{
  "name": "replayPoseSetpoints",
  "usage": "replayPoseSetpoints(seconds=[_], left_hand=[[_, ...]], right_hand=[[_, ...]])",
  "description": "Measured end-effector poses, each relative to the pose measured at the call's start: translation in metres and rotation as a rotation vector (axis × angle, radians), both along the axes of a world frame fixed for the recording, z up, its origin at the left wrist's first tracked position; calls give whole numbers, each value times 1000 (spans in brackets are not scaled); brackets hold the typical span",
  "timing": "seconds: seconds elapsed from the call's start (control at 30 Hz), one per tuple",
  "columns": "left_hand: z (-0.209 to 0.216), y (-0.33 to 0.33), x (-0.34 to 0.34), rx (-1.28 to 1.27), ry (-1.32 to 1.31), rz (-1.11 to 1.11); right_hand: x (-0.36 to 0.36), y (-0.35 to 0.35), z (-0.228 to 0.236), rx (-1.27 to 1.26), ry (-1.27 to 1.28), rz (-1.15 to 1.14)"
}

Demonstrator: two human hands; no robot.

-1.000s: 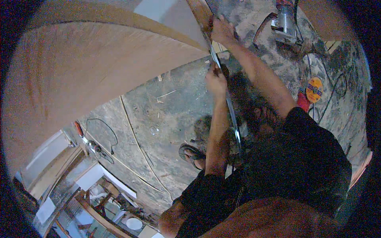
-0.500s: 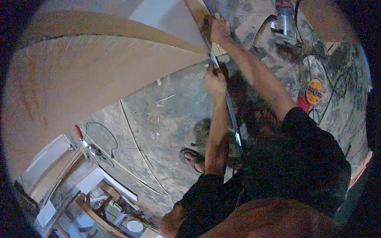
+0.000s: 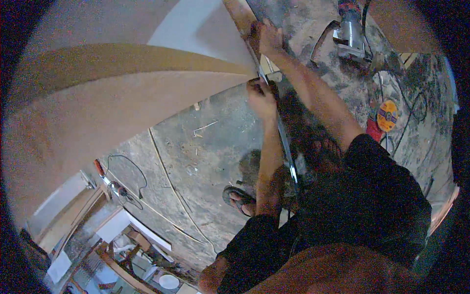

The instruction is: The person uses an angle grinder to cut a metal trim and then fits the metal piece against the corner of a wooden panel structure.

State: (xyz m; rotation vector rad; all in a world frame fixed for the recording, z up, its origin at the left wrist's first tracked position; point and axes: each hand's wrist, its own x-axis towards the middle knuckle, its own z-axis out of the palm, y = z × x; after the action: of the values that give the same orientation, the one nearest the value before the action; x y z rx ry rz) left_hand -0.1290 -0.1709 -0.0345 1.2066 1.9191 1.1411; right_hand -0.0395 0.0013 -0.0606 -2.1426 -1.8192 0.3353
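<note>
A long, shiny metal strip [image 3: 286, 143] runs from the top centre down toward my lap. My left hand [image 3: 263, 100] is closed round it, close to the tip of a large curved wooden panel [image 3: 122, 98]. Farther up, my right hand [image 3: 270, 39] grips the strip's upper stretch at the edge of a narrow brown board [image 3: 238, 17]. The fingers of my right hand are partly hidden and dim.
A power tool [image 3: 351, 32] with a cord lies at the far right. Nearer are an orange disc [image 3: 387, 116] and a red tool [image 3: 374, 131]. On the left floor lie a red-handled corded tool [image 3: 112, 186] and a thin cane [image 3: 169, 179]. Wood scraps [image 3: 117, 264] fill the lower left.
My left hand has shifted slightly left and down along the strip. My right hand stays near the same place. The panel's edge shows at a slightly different angle.
</note>
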Motion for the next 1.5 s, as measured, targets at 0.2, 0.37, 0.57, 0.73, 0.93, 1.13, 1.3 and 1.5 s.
replayPoseSetpoints(seconds=[0.2, 0.37, 0.57, 0.73, 0.93, 1.13, 1.3, 1.5], left_hand=[[-18, -63, -8, -43, -141, -50], [20, -139, 12, -176, -287, 12], [4, -163, 9, -269, 29, 12], [6, -161, 4, -290, -148, 96], [7, -157, 16, -186, -91, 134], [27, -145, 22, -105, -101, 113], [33, -143, 21, -132, -85, 95], [25, -145, 11, -162, -221, 130]], right_hand=[[-5, 3, -3, 157, -129, -10], [2, -5, 0, 46, 100, -8], [14, 9, -2, 63, 61, 15], [13, 10, 32, -241, 285, 104], [20, 0, 36, -110, 258, 34], [23, -6, 29, 33, 272, 54], [23, -8, 21, -14, 193, 95], [29, -2, 37, -9, 436, 247]])
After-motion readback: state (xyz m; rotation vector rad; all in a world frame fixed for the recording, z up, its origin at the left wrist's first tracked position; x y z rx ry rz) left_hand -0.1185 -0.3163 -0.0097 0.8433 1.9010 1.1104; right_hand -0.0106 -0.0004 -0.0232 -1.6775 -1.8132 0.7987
